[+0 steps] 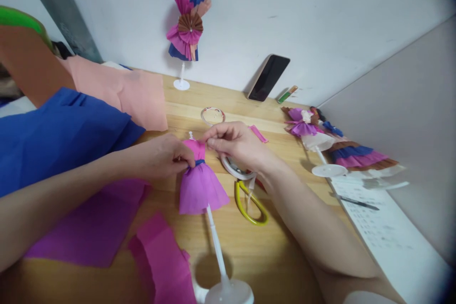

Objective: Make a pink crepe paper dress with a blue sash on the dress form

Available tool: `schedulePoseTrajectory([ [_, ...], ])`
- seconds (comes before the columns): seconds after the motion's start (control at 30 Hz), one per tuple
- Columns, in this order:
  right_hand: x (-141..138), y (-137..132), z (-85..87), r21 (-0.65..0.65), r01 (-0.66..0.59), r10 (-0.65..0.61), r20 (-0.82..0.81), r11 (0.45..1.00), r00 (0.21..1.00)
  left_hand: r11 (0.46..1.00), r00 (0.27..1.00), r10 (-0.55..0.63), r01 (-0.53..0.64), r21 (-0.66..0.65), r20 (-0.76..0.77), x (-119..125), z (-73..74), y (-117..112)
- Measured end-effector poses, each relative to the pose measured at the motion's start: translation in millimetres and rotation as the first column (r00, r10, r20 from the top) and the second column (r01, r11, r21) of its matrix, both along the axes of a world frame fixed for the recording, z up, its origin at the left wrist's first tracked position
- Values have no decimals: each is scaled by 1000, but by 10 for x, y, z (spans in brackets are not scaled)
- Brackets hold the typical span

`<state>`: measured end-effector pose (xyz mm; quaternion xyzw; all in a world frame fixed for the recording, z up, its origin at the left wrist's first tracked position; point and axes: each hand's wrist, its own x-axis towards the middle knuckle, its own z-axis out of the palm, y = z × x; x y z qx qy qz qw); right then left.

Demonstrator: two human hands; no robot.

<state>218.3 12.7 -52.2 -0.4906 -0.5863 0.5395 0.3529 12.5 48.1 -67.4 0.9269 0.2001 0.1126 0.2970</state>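
Note:
A small dress form on a white stand (217, 247) lies tilted on the table, its round base toward me. It wears a pink and purple crepe paper dress (203, 187) with a dark blue band (200, 163) at the waist. My left hand (166, 156) pinches the left side of the waist, fingertips at the band. At the top right edge of the bodice, my right hand (235, 145) has its thumb and forefinger closed on the pink paper. Just right of the dress, partly under my right hand, are a tape roll (237, 171) and yellow-handled scissors (251, 206).
Blue (67, 128), peach (124, 95) and purple paper sheets (96, 232) cover the left side. A magenta paper piece (164, 256) lies in front. A dressed figure (190, 23) and a phone (269, 78) stand by the wall. More dressed stands, a pen (358, 203) and a written sheet (384, 237) are right.

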Motion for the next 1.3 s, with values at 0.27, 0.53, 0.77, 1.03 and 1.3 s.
schedulePoseTrajectory([
  [0.27,197,-187,411,164,107,-102,-42,981,994,934,977,103,-159,-319,-186,5,154,83],
  [0.53,179,-216,411,321,-49,-21,211,946,977,998,993,-25,18,-61,-118,15,132,-19],
  [0.77,188,-55,223,165,-587,402,582,793,707,972,986,-107,130,197,-125,18,19,32],
  [1.03,92,-45,96,179,-566,375,586,805,718,974,983,-105,133,186,-154,14,43,28],
  [1.3,-65,-196,150,163,-556,244,773,815,586,983,978,-104,129,134,-178,52,-30,28],
])
